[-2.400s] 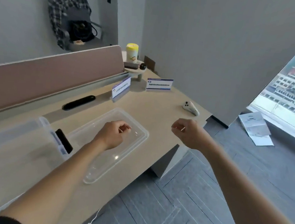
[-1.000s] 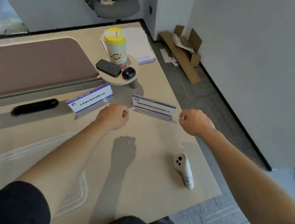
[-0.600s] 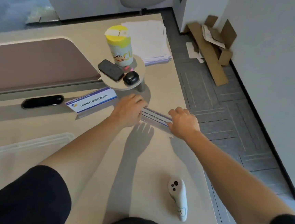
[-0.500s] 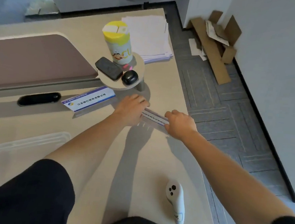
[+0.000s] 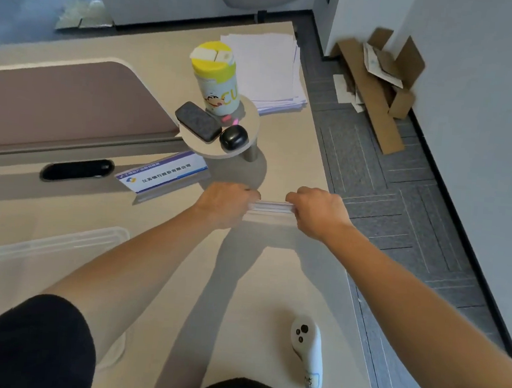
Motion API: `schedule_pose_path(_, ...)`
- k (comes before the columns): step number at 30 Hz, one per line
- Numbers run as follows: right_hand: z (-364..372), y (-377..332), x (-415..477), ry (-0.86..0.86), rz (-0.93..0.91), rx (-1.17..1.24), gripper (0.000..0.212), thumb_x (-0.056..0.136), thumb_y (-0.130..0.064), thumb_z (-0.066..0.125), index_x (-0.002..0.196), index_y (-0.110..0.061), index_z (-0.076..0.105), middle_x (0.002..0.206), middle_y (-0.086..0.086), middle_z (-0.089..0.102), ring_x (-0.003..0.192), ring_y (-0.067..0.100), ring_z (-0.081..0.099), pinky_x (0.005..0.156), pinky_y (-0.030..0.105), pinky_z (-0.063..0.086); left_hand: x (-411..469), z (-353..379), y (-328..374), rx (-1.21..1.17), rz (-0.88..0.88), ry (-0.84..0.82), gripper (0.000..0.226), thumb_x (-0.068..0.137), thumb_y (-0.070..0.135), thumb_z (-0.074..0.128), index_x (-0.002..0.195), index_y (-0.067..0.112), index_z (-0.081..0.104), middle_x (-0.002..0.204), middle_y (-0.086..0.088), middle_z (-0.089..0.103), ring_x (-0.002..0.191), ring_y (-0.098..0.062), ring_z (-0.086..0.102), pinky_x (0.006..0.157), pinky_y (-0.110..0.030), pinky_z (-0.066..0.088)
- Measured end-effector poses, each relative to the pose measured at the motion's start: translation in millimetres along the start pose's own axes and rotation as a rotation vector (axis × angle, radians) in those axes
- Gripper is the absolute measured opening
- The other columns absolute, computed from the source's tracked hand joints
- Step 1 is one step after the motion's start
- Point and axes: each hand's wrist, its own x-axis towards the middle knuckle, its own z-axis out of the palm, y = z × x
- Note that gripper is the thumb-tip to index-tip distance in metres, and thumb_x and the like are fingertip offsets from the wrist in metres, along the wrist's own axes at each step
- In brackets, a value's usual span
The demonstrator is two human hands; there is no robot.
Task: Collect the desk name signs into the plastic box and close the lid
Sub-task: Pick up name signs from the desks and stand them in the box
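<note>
My left hand (image 5: pixel 226 202) and my right hand (image 5: pixel 318 211) each grip one end of a clear acrylic desk name sign (image 5: pixel 270 207) near the desk's right edge; only its top edge shows between them. A second name sign (image 5: pixel 162 175) with blue trim and Chinese text stands to the left, beside the partition. The clear plastic lid (image 5: pixel 42 255) lies flat at the lower left, partly under my left arm. The plastic box itself is out of view.
A small round shelf (image 5: pixel 243 149) carries a yellow-lidded wipes canister (image 5: pixel 216 79), a black case and a black earbud case. A paper stack (image 5: pixel 265 67) lies behind it. A white controller (image 5: pixel 307 354) rests near the front. The desk edge (image 5: pixel 336 219) drops to grey floor on the right.
I stepped from the lid toward the signs and my view tilted down. Both hands went from loose fists in the air to gripping the ends of the right-hand sign.
</note>
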Motion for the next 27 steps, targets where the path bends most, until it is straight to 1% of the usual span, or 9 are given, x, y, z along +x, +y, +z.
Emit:
schedule_pose_path(4, -32.3, -9.2, -15.0, 0.112, -0.21, -0.105, 0.027, 0.096, -0.014, 0.054, 0.118, -0.025, 0.064, 0.106, 0.001, 0.065, 0.094, 0.027, 0.062, 0.064, 0.032, 0.037, -55.4, -23.1, 1.1, -0.385, -0.139, -0.11, 0.029, 0.093, 0.045, 0.055, 0.118, 0.032, 0.06, 0.114, 0.007, 0.064, 0.098, -0.018, 0.059, 0.074, -0.035, 0.05)
schedule_pose_path(7, -52.0, -27.6, -21.2, 0.249, -0.452, -0.216, 0.025, 0.075, -0.008, 0.08, 0.095, -0.022, 0.074, 0.077, 0.002, 0.064, 0.068, 0.028, 0.06, 0.055, 0.031, 0.033, -102.7, -36.1, -0.6, -0.629, -0.285, -0.179, 0.046, 0.08, 0.064, 0.061, 0.119, 0.041, 0.057, 0.118, 0.016, 0.06, 0.1, -0.008, 0.059, 0.086, -0.035, 0.052)
schedule_pose_path(9, -63.0, -41.0, -21.8, 0.335, -0.578, -0.254, 0.033, 0.061, -0.001, 0.085, 0.084, -0.022, 0.074, 0.066, 0.001, 0.058, 0.058, 0.028, 0.055, 0.052, 0.03, 0.03, -131.2, -37.6, -2.2, -0.735, -0.34, -0.218, 0.056, 0.076, 0.064, 0.067, 0.127, 0.044, 0.052, 0.13, 0.012, 0.053, 0.115, -0.011, 0.054, 0.095, -0.034, 0.047)
schedule_pose_path(13, -86.7, -75.4, -31.5, 0.475, -0.782, -0.255, 0.026, 0.068, -0.001, 0.078, 0.084, -0.02, 0.072, 0.071, 0.001, 0.06, 0.065, 0.028, 0.056, 0.057, 0.032, 0.036, -186.8, -29.3, -4.5, -1.064, -0.397, -0.211, 0.083, 0.072, 0.05, 0.08, 0.141, 0.052, 0.034, 0.151, 0.002, 0.034, 0.141, -0.019, 0.031, 0.106, -0.037, 0.036)
schedule_pose_path(17, -105.1, -120.9, -39.3, 0.544, -0.918, -0.267, 0.015, 0.081, -0.007, 0.071, 0.087, -0.02, 0.071, 0.078, 0.001, 0.064, 0.073, 0.028, 0.057, 0.065, 0.035, 0.044, -242.4, -17.0, -6.6, -1.235, -0.435, -0.088, 0.096, 0.051, 0.059, 0.082, 0.134, 0.059, 0.034, 0.131, -0.001, 0.041, 0.113, -0.019, 0.052, 0.089, -0.032, 0.05)
schedule_pose_path(20, -120.4, -161.1, -41.7, 0.579, -0.86, -0.218, 0.012, 0.081, -0.017, 0.077, 0.092, -0.016, 0.073, 0.086, 0.004, 0.07, 0.08, 0.032, 0.063, 0.07, 0.04, 0.049, -285.1, -8.0, -12.2, -1.353, -0.455, 0.075, 0.085, 0.062, 0.05, 0.084, 0.133, 0.056, 0.038, 0.12, -0.002, 0.047, 0.088, -0.016, 0.059, 0.078, -0.028, 0.052)
schedule_pose_path(22, -125.5, -201.1, -44.4, 0.602, -0.736, -0.106, 0.031, 0.077, -0.023, 0.082, 0.105, -0.013, 0.072, 0.104, 0.008, 0.072, 0.095, 0.036, 0.064, 0.081, 0.046, 0.05, -320.1, -0.5, -22.2, -1.437, -0.474, 0.164, 0.076, 0.074, 0.036, 0.082, 0.136, 0.05, 0.04, 0.116, -0.004, 0.051, 0.078, -0.014, 0.058, 0.074, -0.025, 0.05)
schedule_pose_path(25, -124.5, -272.4, -52.0, 0.527, -0.561, 0.114, 0.056, 0.086, -0.03, 0.073, 0.137, -0.014, 0.054, 0.14, 0.012, 0.054, 0.124, 0.039, 0.051, 0.1, 0.053, 0.041, -373.5, 12.9, -47.1, -1.528, -0.51, 0.321, 0.067, 0.078, 0.032, 0.08, 0.132, 0.051, 0.045, 0.097, 0.002, 0.057, 0.066, -0.005, 0.056, 0.071, -0.021, 0.045)
schedule_pose_path(27, -126.8, -325.4, -57.1, 0.438, -0.48, 0.368, 0.057, 0.096, -0.032, 0.06, 0.148, -0.021, 0.039, 0.15, 0.012, 0.041, 0.135, 0.034, 0.042, 0.107, 0.051, 0.039, -412.0, 21.3, -66.8, -1.571, -0.531, 0.393, 0.062, 0.082, 0.032, 0.076, 0.133, 0.05, 0.045, 0.084, 0.008, 0.058, 0.067, -0.002, 0.057, 0.074, -0.022, 0.043)
